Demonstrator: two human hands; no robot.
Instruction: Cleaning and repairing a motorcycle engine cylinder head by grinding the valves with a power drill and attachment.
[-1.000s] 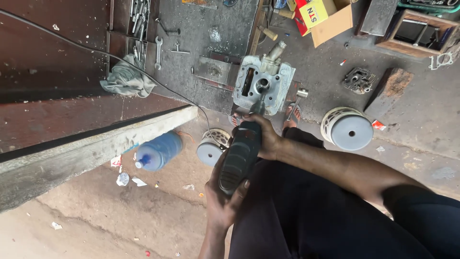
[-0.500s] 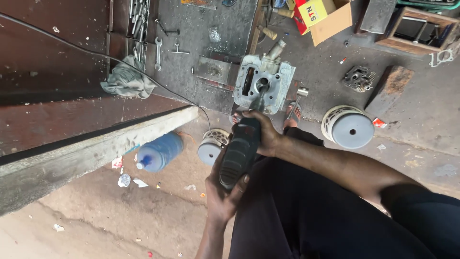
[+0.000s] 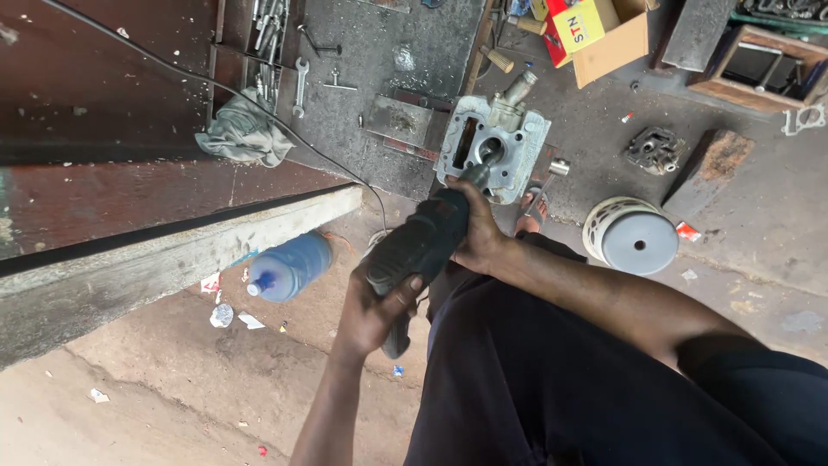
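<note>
Fingers [image 3: 405, 289] of the left hand [image 3: 371, 315] and right hand [image 3: 479, 237] wrap tight around a black corded power tool [image 3: 423, 246], its nose touching the grey cast-metal cylinder head [image 3: 492, 147] on the floor; work appears underway, unfinished.

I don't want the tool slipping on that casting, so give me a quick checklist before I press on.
1. Left hand wrapped round the power tool rear: ok.
2. Right hand gripping its front: ok.
3. Tool tip seated in the bore of the grey engine casting: cannot tell.
4. Casting clamped down: cannot tell, it lies loose on the floor.
5. Black cable away from the tip: ok.
6. Blue bottle apart from the work: ok.
</note>
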